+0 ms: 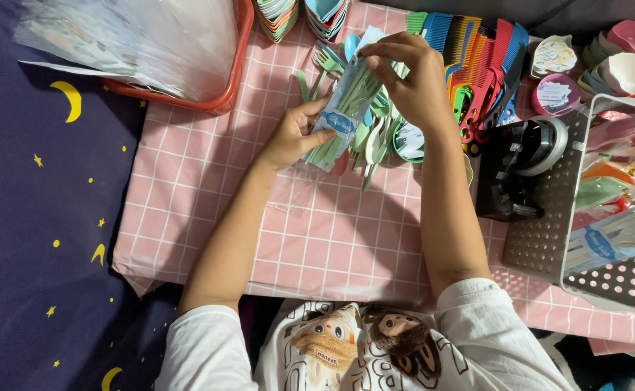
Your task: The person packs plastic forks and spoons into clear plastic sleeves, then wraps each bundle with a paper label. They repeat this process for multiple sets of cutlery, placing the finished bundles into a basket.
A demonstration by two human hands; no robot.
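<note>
Both my hands hold a clear plastic packet (346,108) of pale green cutlery with a blue and white label. My left hand (292,134) grips its lower end near the label. At the packet's upper end, my right hand (408,76) pinches the top edge. Under the packet lies a loose heap of green plastic forks and spoons (375,137) on the pink checked cloth (317,232).
A red basket (241,65) with clear bags stands at the upper left. Coloured combs (476,58) lie behind my right hand. At the right are a black tape dispenser (523,163), a grey perforated basket (607,279) with filled packets, and small bowls (621,54).
</note>
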